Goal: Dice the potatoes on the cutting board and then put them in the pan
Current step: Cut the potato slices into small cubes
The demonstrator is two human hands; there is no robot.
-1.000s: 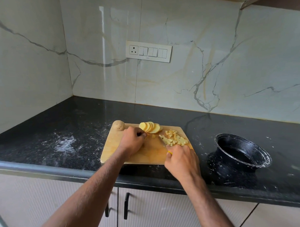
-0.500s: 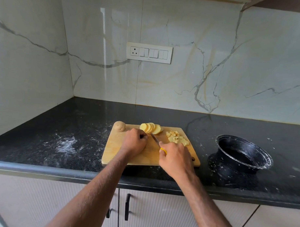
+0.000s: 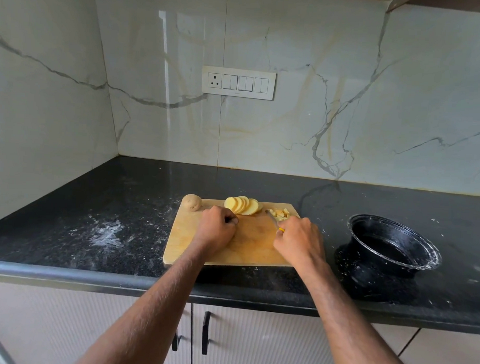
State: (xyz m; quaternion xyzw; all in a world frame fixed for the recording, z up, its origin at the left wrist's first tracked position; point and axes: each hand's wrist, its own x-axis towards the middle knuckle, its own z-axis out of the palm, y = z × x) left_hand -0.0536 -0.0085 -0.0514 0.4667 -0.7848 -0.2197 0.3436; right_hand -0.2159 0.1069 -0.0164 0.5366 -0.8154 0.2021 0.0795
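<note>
Potato slices (image 3: 242,205) at cutting board (image 3: 254,236) far edge, beyond both hands.

A wooden cutting board (image 3: 247,253) is lying on the dark speckled tabletop (image 3: 96,204) in the lower middle of the frame. The left hand (image 3: 217,228) is resting on the board with its fingers curled under, and whether it is holding anything cannot be told. The right hand (image 3: 299,239) is gripping a knife (image 3: 273,219) by a yellow handle, the blade pointing toward the diced potato (image 3: 281,213) at the board's upper right. A fan of potato slices (image 3: 242,205) is lying along the board's top edge, and a whole potato (image 3: 192,202) is sitting at its upper left corner. A black pan (image 3: 394,245) is standing at the right of the frame, apart from the board.
</note>
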